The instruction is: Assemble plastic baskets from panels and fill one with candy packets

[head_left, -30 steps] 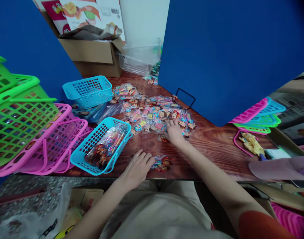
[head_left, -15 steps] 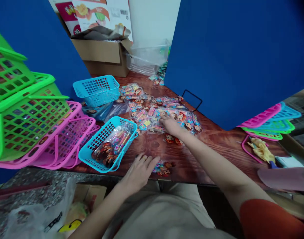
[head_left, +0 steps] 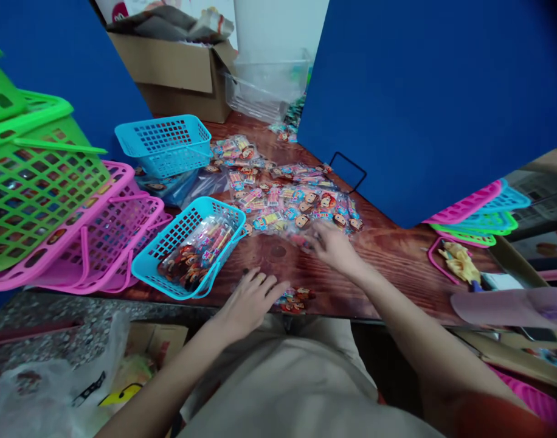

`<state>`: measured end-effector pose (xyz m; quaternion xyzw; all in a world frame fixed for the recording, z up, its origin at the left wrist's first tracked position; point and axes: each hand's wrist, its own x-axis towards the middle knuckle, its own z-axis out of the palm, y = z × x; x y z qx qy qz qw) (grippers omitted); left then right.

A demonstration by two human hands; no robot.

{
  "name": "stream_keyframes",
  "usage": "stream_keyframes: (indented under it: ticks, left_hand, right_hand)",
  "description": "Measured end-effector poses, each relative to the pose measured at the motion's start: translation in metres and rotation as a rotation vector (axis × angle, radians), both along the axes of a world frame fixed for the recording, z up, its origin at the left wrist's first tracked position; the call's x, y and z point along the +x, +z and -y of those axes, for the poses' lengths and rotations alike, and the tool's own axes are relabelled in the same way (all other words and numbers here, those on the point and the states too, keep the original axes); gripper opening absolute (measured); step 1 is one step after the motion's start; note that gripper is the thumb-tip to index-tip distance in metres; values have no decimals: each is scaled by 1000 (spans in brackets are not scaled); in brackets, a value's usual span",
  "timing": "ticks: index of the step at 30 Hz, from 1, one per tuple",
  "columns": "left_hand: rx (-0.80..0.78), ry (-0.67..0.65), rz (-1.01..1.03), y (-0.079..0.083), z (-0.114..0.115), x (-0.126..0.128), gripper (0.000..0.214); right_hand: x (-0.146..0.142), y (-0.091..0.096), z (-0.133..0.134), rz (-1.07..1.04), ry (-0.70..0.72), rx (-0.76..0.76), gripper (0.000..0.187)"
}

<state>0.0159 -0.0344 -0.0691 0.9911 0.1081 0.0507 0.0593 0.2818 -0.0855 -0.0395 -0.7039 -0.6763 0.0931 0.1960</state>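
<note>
Several small clear packets printed with cartoon faces (head_left: 287, 194) lie heaped on the wooden table (head_left: 397, 261). My right hand (head_left: 333, 246) rests palm down at the near edge of the heap, fingers over a packet; its grip is blurred. My left hand (head_left: 251, 298) lies flat near the table's front edge, fingers spread, its fingertips on a small stack of packets (head_left: 297, 300). Left of my hands, a tilted blue basket (head_left: 191, 246) holds several packets.
An empty blue basket (head_left: 162, 143) stands behind. Pink baskets (head_left: 100, 237) and green baskets (head_left: 27, 176) are stacked at the left. A cardboard box (head_left: 178, 73) and clear bin (head_left: 264, 91) sit at the back. Blue panel (head_left: 419, 97) to the right; more baskets (head_left: 474, 210) beyond.
My right hand has drawn back from the middle of the heap toward me. My left hand has stayed on the small stack. The view has shifted slightly.
</note>
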Motion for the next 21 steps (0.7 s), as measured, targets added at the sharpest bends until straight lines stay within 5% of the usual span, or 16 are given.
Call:
stream_keyframes:
  ticks: [3, 8, 15, 21]
  left_hand:
    - [6, 1, -7, -2, 0, 3, 64]
    - [32, -11, -2, -5, -1, 2, 64]
    - [52, -19, 21, -2, -1, -4, 62]
    - [66, -55, 63, -3, -4, -3, 56]
  right_hand:
    - [-5, -2, -47, 74, -131, 127, 15]
    - [-15, -31, -86, 238, -124, -67, 22]
    - [7, -56, -2, 164, 216, 25, 19]
    - [38, -17, 50, 10, 196, -31, 14]
